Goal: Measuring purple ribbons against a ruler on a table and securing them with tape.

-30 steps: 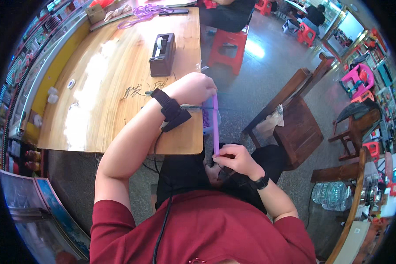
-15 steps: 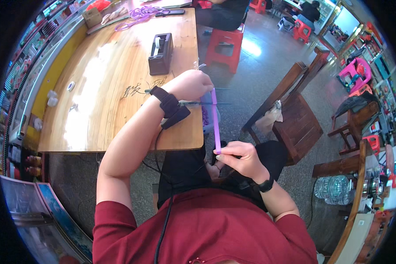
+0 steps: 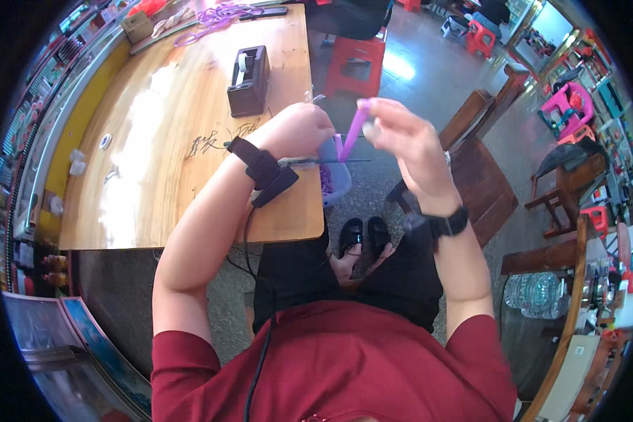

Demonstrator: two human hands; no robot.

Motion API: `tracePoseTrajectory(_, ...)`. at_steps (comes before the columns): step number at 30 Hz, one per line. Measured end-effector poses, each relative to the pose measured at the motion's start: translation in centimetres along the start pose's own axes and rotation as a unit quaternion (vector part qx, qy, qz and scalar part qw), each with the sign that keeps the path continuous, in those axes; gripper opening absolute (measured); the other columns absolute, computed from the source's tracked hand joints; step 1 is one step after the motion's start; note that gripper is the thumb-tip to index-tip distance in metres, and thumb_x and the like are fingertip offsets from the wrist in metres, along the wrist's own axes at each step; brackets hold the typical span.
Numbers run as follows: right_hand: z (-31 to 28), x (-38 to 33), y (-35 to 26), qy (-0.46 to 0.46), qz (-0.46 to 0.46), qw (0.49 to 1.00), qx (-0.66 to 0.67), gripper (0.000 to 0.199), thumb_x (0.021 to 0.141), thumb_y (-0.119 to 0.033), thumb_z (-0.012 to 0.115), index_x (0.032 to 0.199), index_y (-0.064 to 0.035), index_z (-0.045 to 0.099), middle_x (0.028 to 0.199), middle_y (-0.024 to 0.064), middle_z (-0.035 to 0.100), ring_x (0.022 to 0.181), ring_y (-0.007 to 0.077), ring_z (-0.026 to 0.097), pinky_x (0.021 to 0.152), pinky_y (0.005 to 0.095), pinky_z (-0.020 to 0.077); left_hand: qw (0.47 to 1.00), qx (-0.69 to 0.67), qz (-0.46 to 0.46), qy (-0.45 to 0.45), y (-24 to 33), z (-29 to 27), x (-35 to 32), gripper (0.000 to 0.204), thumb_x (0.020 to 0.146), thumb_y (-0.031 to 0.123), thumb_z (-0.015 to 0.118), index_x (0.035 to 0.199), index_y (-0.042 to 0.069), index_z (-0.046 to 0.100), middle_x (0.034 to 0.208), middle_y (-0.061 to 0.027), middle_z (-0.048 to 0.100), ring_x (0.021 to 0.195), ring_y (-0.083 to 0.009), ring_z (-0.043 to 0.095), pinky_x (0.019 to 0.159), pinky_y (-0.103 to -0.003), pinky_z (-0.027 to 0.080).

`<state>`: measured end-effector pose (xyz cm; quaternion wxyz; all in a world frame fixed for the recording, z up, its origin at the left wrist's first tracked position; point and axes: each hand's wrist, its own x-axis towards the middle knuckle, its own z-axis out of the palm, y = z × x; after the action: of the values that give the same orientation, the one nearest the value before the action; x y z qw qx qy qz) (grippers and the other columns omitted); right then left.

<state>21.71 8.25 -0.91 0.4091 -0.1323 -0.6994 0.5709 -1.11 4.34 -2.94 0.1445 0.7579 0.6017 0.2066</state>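
Observation:
A purple ribbon strip (image 3: 354, 133) runs between my two hands and bends in a V beside a thin dark rod (image 3: 352, 160). My left hand (image 3: 299, 131) is closed over the table's right edge, with one end of the strip at its fingertips. My right hand (image 3: 406, 144) is raised to the right of it, pinching the strip's other end; its fingers are slightly blurred. The rod sticks out to the right below my left hand, lying over the table edge. Just beneath, a pale plastic container (image 3: 339, 184) with purple bits is partly hidden.
On the wooden table (image 3: 183, 155) stand a dark tape dispenser (image 3: 248, 95), a small white roll (image 3: 105, 141) and, at the far end, a heap of purple ribbon (image 3: 218, 17). A wooden chair (image 3: 482, 186) is at the right, a red stool (image 3: 355, 67) ahead.
My right hand has swung up from near my lap to the level of my left hand, carrying the strip's end. The strip, straight before, is now bent. My left hand stays nearly in place.

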Motion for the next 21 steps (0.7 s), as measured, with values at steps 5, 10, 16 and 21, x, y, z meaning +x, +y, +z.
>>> tracePoseTrajectory(5, -0.4, 5.2, 3.2, 0.022, 0.165, 0.986, 0.028, 0.036, 0.086, -0.015, 0.074, 0.119, -0.003, 0.068, 0.112, 0.0031, 0.069, 0.091, 0.0077, 0.06, 0.074, 0.0223, 0.0456, 1.0, 0.003, 0.021, -0.007, -0.2, 0.2, 0.1, 0.022, 0.086, 0.017, 0.061, 0.091, -0.002, 0.071, 0.092, -0.0184, 0.069, 0.09, -0.0344, 0.065, 0.084, -0.041, 0.051)
tracePoseTrajectory(10, -0.4, 6.4, 6.7, 0.038, 0.204, 0.978, 0.023, 0.029, 0.085, -0.014, 0.074, 0.113, -0.0063, 0.072, 0.104, 0.0008, 0.071, 0.087, 0.0068, 0.061, 0.071, 0.0209, 0.0445, 0.999, -0.007, 0.036, -0.008, -0.2, 0.1, 0.2, 0.021, 0.086, 0.016, 0.061, 0.091, -0.003, 0.071, 0.091, -0.019, 0.068, 0.089, -0.0343, 0.065, 0.083, -0.042, 0.051)
tracePoseTrajectory(16, -0.4, 6.6, 8.5, 0.032, 0.23, 0.972, 0.023, 0.028, 0.083, -0.017, 0.076, 0.11, -0.0081, 0.073, 0.103, -0.0004, 0.071, 0.087, 0.0073, 0.061, 0.073, 0.0233, 0.0442, 1.0, 0.003, 0.017, -0.018, -0.1, -0.1, 0.2, 0.02, 0.086, 0.014, 0.061, 0.089, -0.003, 0.07, 0.088, -0.0187, 0.067, 0.086, -0.0347, 0.064, 0.08, -0.042, 0.051)
tracePoseTrajectory(21, -0.2, 6.5, 8.7, 0.032, 0.254, 0.967, -0.006, 0.028, 0.083, -0.018, 0.075, 0.109, -0.0091, 0.073, 0.103, -0.0005, 0.072, 0.088, 0.0077, 0.06, 0.074, 0.0249, 0.0438, 0.999, 0.015, 0.022, -0.021, -0.1, -0.2, 0.2, 0.02, 0.086, 0.016, 0.062, 0.087, -0.003, 0.069, 0.086, -0.0184, 0.066, 0.083, -0.0348, 0.063, 0.077, -0.041, 0.051)
